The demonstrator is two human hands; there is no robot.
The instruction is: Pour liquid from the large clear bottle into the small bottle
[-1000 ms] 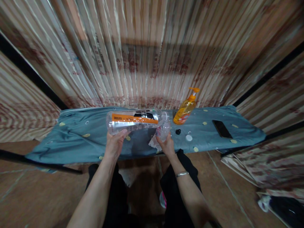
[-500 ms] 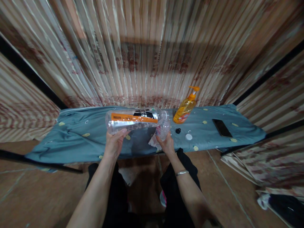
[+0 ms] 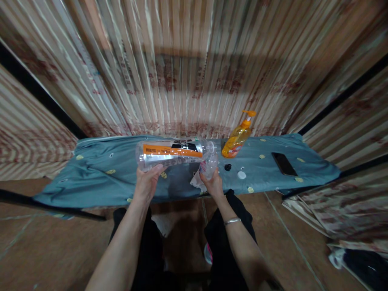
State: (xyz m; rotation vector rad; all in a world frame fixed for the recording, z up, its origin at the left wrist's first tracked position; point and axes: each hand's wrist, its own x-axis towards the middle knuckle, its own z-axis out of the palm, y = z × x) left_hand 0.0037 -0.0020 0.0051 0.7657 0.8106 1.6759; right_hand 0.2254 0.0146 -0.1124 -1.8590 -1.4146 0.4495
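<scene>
My left hand (image 3: 147,182) is closed round the base end of a large clear plastic bottle (image 3: 172,152) with an orange, black and silver label. The bottle lies nearly level in the air, its neck pointing right. Closed on a smaller clear plastic bottle (image 3: 209,165), my right hand (image 3: 214,182) keeps it roughly upright under the large bottle's mouth. The two mouths are close together; whether they touch I cannot tell. Any liquid passing between them is not visible. Behind my right hand a white and pink crumpled piece (image 3: 197,180) lies on the cloth.
A yellow pump bottle (image 3: 236,141) stands on the teal cloth-covered surface (image 3: 100,161), right of the bottles. Near it lie a black cap (image 3: 228,167) and a white cap (image 3: 241,174). Further right is a phone (image 3: 284,163). A striped curtain (image 3: 182,72) hangs behind, with black poles at both sides.
Hardly anything differs. Both hands and bottles keep the same pose; the whole view has shifted by a few pixels.
</scene>
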